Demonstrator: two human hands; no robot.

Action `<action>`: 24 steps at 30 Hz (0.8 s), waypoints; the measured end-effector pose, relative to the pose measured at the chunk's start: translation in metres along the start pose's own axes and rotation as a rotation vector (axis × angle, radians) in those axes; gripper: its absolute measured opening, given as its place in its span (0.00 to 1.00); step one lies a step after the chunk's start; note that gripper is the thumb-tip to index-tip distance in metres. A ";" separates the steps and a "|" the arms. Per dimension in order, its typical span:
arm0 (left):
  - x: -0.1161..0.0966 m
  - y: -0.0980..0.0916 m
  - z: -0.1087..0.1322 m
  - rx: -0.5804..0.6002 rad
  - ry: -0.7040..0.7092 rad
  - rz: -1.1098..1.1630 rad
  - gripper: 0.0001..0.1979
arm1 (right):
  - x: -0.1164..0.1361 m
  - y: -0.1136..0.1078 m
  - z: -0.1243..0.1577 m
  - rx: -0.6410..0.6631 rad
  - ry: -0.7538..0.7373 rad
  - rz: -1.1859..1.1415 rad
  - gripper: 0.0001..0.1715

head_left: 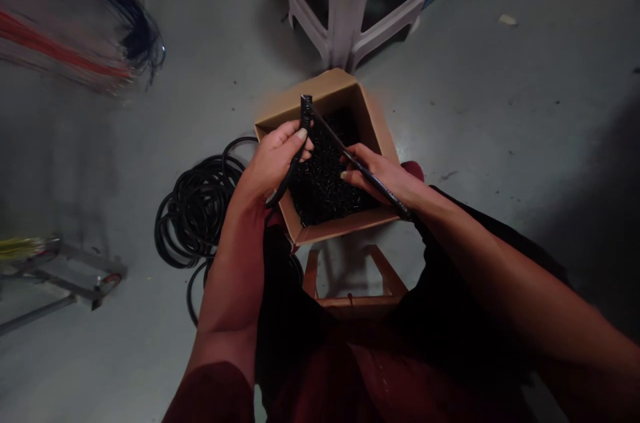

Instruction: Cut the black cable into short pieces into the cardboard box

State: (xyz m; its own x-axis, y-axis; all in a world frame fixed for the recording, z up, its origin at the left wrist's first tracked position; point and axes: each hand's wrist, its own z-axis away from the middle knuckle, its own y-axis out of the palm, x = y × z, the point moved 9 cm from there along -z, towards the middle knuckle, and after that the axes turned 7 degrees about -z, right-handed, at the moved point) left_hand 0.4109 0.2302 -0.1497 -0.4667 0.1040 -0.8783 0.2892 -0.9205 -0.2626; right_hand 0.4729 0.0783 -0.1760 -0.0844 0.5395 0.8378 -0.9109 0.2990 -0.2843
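Note:
My left hand [273, 163] grips a black cable [293, 173] above the near left corner of an open cardboard box [305, 93]. A ribbed black sleeve [306, 113] sticks up from that hand at the cable's end. A thin, straight black length [370, 176] runs diagonally from the sleeve through my right hand [383, 173], which pinches it between thumb and fingers. Both hands are over the box, which is filled with small black pieces [323, 176]. I cannot tell what the pieces are.
A coil of black cable [197, 209] lies on the grey floor [500, 109] left of the box, which stands on a wooden stand [355, 296]. Further out are a white plastic stool [347, 9], bundled red and dark wires [115, 43] and a metal frame [60, 276].

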 end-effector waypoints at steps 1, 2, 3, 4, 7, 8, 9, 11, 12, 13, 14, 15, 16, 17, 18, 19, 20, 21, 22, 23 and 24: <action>-0.001 0.000 0.001 -0.013 -0.005 0.008 0.13 | 0.000 0.000 0.000 -0.002 -0.002 0.000 0.20; -0.003 -0.001 0.001 -0.022 -0.010 0.010 0.13 | 0.001 0.000 0.000 -0.006 -0.003 -0.001 0.20; -0.004 -0.001 0.002 -0.029 -0.013 0.008 0.14 | 0.001 0.000 0.000 -0.011 -0.002 -0.001 0.20; -0.004 -0.001 0.002 -0.031 -0.014 0.007 0.14 | 0.002 0.000 0.001 -0.016 0.001 0.000 0.19; -0.004 0.000 0.002 -0.029 -0.008 -0.002 0.13 | 0.003 0.000 0.002 -0.017 0.015 0.009 0.19; -0.004 0.000 0.002 -0.026 -0.003 -0.012 0.13 | 0.004 0.000 0.003 -0.018 0.017 0.016 0.19; -0.004 0.000 0.002 -0.021 0.003 -0.029 0.13 | 0.005 0.000 0.003 -0.021 0.017 0.025 0.19; -0.003 0.001 0.001 -0.001 0.017 -0.086 0.13 | 0.006 -0.001 0.004 -0.029 0.008 0.056 0.20; -0.003 0.002 0.000 0.010 0.025 -0.125 0.13 | 0.007 -0.001 0.004 -0.034 0.000 0.077 0.20; -0.003 0.002 0.000 0.020 0.035 -0.166 0.14 | 0.008 -0.001 0.004 -0.036 -0.009 0.101 0.20; -0.003 0.002 0.000 0.027 0.046 -0.208 0.14 | 0.009 -0.001 0.004 -0.038 -0.018 0.126 0.20; -0.004 0.001 0.000 0.033 0.057 -0.247 0.15 | 0.010 -0.001 0.004 -0.039 -0.025 0.148 0.19; -0.005 0.001 0.000 0.038 0.067 -0.283 0.15 | 0.010 -0.001 0.004 -0.039 -0.029 0.166 0.19; -0.006 0.001 0.000 0.043 0.077 -0.312 0.15 | 0.010 -0.001 0.004 -0.038 -0.031 0.178 0.19; -0.008 0.000 0.001 0.051 0.085 -0.336 0.16 | 0.010 -0.001 0.004 -0.037 -0.031 0.184 0.19; -0.009 0.000 0.001 0.062 0.091 -0.354 0.16 | 0.010 -0.001 0.004 -0.032 -0.028 0.184 0.19; -0.010 0.001 0.002 0.076 0.093 -0.366 0.16 | 0.011 -0.001 0.005 -0.025 -0.026 0.179 0.19; -0.010 0.001 0.003 0.091 0.095 -0.372 0.17 | 0.011 -0.001 0.005 -0.018 -0.025 0.171 0.19; -0.011 0.002 0.004 0.104 0.097 -0.376 0.17 | 0.011 0.000 0.006 -0.010 -0.024 0.161 0.20; -0.012 0.002 0.005 0.115 0.100 -0.381 0.17 | 0.012 0.000 0.006 -0.003 -0.024 0.153 0.20; -0.013 0.003 0.006 0.123 0.103 -0.387 0.18 | 0.012 0.000 0.007 0.001 -0.024 0.149 0.20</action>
State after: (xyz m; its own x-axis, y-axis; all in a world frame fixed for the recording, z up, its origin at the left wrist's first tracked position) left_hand 0.4128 0.2236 -0.1361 -0.4335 0.4824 -0.7611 0.0041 -0.8436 -0.5370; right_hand 0.4692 0.0796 -0.1627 -0.2287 0.5588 0.7972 -0.8879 0.2159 -0.4061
